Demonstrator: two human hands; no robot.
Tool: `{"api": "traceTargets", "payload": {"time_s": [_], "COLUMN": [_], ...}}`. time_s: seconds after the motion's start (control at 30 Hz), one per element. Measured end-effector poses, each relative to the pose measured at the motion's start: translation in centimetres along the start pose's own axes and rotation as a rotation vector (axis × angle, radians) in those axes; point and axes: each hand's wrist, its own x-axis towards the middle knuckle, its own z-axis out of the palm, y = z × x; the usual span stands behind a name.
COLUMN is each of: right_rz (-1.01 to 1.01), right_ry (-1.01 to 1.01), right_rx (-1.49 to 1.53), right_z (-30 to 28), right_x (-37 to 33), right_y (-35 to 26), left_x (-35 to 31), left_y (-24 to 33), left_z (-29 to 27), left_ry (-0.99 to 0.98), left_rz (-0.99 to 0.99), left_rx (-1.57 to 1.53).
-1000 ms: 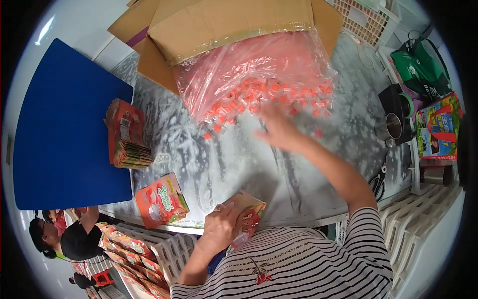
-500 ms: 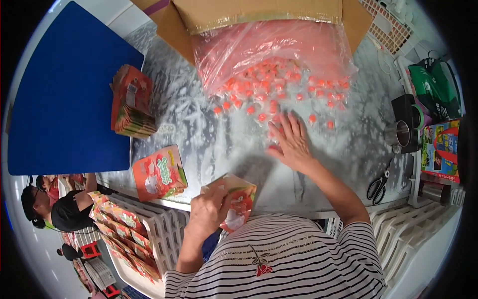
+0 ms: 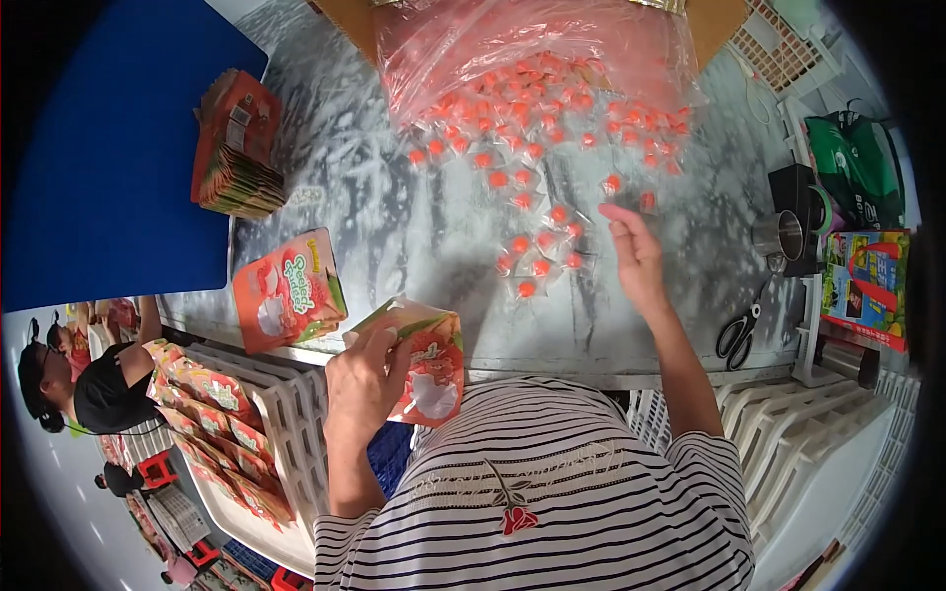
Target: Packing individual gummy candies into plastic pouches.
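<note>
My left hand (image 3: 363, 382) grips a printed red and green pouch (image 3: 434, 379) by its side, held upright at the table's near edge. My right hand (image 3: 641, 261) hovers over the table with fingers extended, apparently holding nothing. Left of it lies a small cluster of red candies (image 3: 540, 267) in clear wrappers. Beyond them, many more wrapped candies (image 3: 522, 108) spill from a clear plastic bag (image 3: 463, 44) inside a cardboard box (image 3: 717, 30). Flat on the table, left of the held pouch, are a few similar pouches (image 3: 289, 291).
A stack of pouches (image 3: 236, 148) stands beside a blue board (image 3: 108, 148). Black scissors (image 3: 739, 337) and a metal cup (image 3: 778, 234) are at the right. A white crate (image 3: 281, 433) with filled pouches stands lower left; a person (image 3: 94, 379) sits beyond it.
My right hand has lifted off the candies and moved right, leaving a small cluster nearer the table's front edge. The left hand still holds the pouch, now more upright. The whole view has shifted.
</note>
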Motion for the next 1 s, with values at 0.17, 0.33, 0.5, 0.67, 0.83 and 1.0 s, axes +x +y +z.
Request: {"api": "traceTargets", "payload": {"time_s": [0.17,0.33,0.5,0.67,0.83,1.0], "right_rz": [-0.370,-0.419,-0.535,-0.637,-0.524,-0.721], "right_ry": [-0.185,-0.344,-0.389,-0.380,-0.319,-0.317], "right_rx": [-0.274,-0.461,-0.617,-0.725,-0.792,-0.787], "right_z": [2.7,4.1,5.0,4.8,3.2,5.9], "right_x": [1.0,1.3,0.6,0.4,-1.6,-3.0], "right_y": [-2.3,-2.0,-3.0,-1.2,-1.5,-3.3], "left_x": [-0.2,-0.5,-0.4,0.0,-0.1,0.2], "left_y": [0.5,0.6,0.4,0.9,0.4,0.9], "left_z": [0.1,0.1,0.7,0.5,0.7,0.8], "left_ry": [-0.041,-0.015,-0.029,-0.051,-0.039,-0.045], "left_rz": [0.000,0.008,0.016,0.042,0.025,0.042], "left_rx": [-0.018,-0.017,-0.032,-0.040,-0.061,-0.083]}}
